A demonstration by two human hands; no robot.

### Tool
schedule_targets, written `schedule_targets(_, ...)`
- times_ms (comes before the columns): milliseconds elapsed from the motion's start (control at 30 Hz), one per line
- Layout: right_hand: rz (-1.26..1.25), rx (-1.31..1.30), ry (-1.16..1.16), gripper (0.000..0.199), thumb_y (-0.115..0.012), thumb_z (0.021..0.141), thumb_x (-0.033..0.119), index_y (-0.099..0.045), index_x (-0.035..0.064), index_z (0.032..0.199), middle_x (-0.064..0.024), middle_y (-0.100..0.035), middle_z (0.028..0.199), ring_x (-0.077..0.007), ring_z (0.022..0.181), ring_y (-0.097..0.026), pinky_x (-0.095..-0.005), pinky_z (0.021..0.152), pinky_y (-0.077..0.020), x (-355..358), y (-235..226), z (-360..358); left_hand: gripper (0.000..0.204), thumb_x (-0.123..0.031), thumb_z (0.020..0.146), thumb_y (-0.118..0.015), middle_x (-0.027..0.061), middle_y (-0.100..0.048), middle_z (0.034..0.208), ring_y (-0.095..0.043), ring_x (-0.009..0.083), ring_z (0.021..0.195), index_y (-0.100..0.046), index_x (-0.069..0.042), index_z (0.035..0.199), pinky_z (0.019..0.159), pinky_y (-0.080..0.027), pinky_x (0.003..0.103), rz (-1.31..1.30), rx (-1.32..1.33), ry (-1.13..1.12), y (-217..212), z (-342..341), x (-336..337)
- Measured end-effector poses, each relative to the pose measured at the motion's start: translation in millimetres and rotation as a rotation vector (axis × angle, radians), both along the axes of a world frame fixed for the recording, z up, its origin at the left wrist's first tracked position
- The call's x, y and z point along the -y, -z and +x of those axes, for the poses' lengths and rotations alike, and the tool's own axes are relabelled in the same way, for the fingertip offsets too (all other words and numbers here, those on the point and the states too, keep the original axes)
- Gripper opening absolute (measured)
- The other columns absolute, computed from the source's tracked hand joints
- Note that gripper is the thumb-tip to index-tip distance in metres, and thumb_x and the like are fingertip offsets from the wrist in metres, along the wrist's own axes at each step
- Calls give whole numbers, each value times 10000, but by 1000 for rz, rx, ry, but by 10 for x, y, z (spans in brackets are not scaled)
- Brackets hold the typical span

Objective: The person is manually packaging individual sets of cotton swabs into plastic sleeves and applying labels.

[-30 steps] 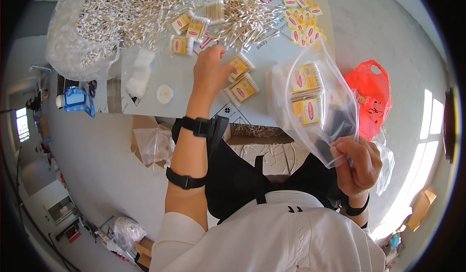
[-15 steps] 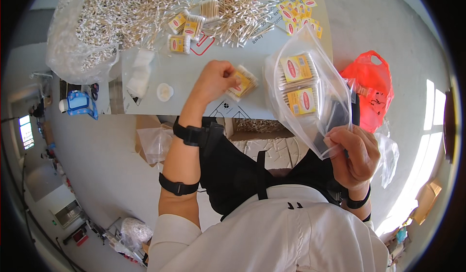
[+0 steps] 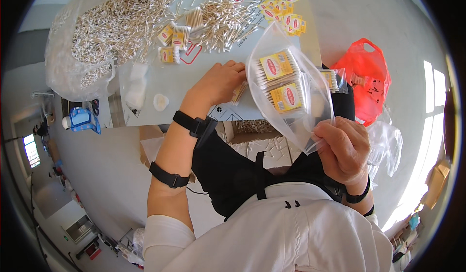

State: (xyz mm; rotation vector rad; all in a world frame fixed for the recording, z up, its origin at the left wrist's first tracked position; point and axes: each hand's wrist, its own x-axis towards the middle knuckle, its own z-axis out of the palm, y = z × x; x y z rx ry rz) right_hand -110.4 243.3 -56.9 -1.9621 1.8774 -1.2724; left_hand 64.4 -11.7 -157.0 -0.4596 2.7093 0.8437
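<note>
My right hand (image 3: 344,150) pinches the corner of a clear plastic bag (image 3: 310,126) beside the table's front edge. Two bundles of cotton swabs with yellow-and-red labels show in the bag, an upper bundle (image 3: 275,66) and a lower bundle (image 3: 286,98). Just left of the bag, my left hand (image 3: 221,83) is closed, palm down, over another labelled pack of cotton swabs (image 3: 238,94). Most of that pack and my fingertips are hidden by the hand.
Loose cotton swabs (image 3: 221,24) spread across the far table, beside a big clear sack of swabs (image 3: 107,34). Several labelled bundles (image 3: 169,55) and yellow labels (image 3: 293,23) lie near them. A red plastic bag (image 3: 366,80) is at the right; a blue wipes pack (image 3: 82,120) is far left.
My left hand has gone from pinching the pack's edge to covering most of it, its fingers now close to the bag. The view has shifted slightly; my right hand keeps its pinch.
</note>
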Motion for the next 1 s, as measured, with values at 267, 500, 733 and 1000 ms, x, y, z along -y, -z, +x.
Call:
schedule_targets(267,-30,-17,-36,226,-686,724,-70,-611,-17,930,-103,-577,684,-232,513,-549,-320,449,-426,-9,24,-21,545,-177,676,-839,130,-608,1280,-544,302,1222,-601,-41,1147,949,-499,395,114,306,-521,181,461,354)
schedule_targets(500,-85,-11,-21,297,-685,616,-109,-591,-39,889,-77,-473,631,-231,486,-507,-333,421,-403,45,27,-2,553,-21,718,-732,107,-583,1321,-482,303,1304,-586,-52,1251,1052,-409,410,-361,-120,-228,-16,742,-35)
schedule_targets(733,-49,-53,-21,308,-683,614,-95,-592,-34,901,-67,-455,623,-227,481,-499,-336,420,-397,26,-38,32,345,-42,653,-735,71,-623,1064,-544,278,1164,-634,-65,982,954,-435,419,-312,253,-85,43,591,-42)
schedule_targets(1000,15,-80,-36,342,-687,635,-17,-583,-9,960,-43,-436,622,-204,486,-500,-345,417,-403,-10,-17,61,394,-79,668,-826,142,-737,911,-704,344,800,-689,-52,1036,749,-559,359,-323,-30,-520,-175,875,-126)
